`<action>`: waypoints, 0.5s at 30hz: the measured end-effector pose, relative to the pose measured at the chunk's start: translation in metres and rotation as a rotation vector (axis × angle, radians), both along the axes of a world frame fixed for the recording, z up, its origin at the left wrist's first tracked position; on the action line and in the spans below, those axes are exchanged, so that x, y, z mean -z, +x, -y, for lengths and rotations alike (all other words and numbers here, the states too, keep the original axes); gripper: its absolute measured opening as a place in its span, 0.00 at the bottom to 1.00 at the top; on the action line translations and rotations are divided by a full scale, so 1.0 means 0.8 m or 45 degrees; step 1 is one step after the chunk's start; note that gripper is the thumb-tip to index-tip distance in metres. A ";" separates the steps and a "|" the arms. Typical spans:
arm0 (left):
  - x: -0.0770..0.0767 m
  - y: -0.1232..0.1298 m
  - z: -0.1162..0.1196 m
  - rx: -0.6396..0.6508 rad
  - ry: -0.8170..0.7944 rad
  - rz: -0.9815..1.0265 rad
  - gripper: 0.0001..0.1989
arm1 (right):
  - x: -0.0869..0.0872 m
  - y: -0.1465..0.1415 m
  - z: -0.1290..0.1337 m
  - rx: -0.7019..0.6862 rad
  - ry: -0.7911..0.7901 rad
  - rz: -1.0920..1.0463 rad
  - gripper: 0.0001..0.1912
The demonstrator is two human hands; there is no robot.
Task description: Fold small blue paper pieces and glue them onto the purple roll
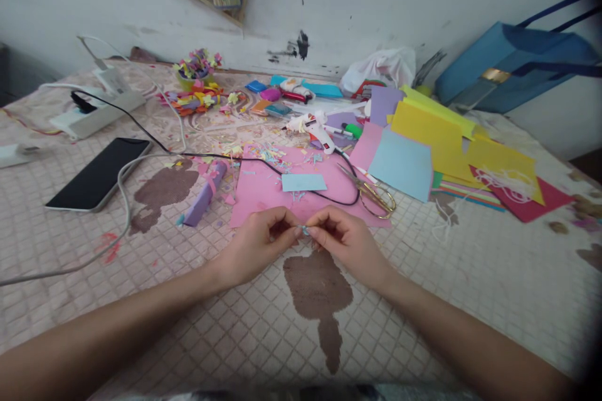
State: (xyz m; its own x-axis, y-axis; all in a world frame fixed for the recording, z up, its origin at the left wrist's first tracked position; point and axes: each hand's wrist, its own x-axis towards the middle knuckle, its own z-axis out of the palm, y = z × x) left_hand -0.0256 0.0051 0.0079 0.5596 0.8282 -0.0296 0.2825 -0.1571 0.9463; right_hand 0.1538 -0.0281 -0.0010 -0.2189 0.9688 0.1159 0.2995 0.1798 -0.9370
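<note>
Since fingertips covered it from both sides, only a little of the small blue piece (305, 230) showed, midway between the hands at the near edge of the pink sheet (254, 191). The left hand (254, 244) and the right hand (353, 243) each pinched it with thumb and forefinger, so neither was nearer — its long axis could not be told. Straight beyond, on the sheet, a light blue strip (303, 183) lay crosswise; gold-handled scissors (360, 185) lay to its right, and a white glue gun (322, 135) rested farther back.
</note>
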 end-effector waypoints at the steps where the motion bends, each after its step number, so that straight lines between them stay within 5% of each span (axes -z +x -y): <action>1: 0.000 0.000 0.000 -0.007 0.012 -0.008 0.09 | 0.000 0.000 0.001 0.018 0.056 0.054 0.02; 7: -0.002 0.000 0.003 -0.032 0.064 -0.024 0.08 | 0.000 0.002 0.002 0.063 0.485 0.348 0.05; 15: -0.004 -0.001 0.005 -0.005 0.219 -0.086 0.06 | 0.002 0.008 -0.002 -0.033 0.633 0.458 0.06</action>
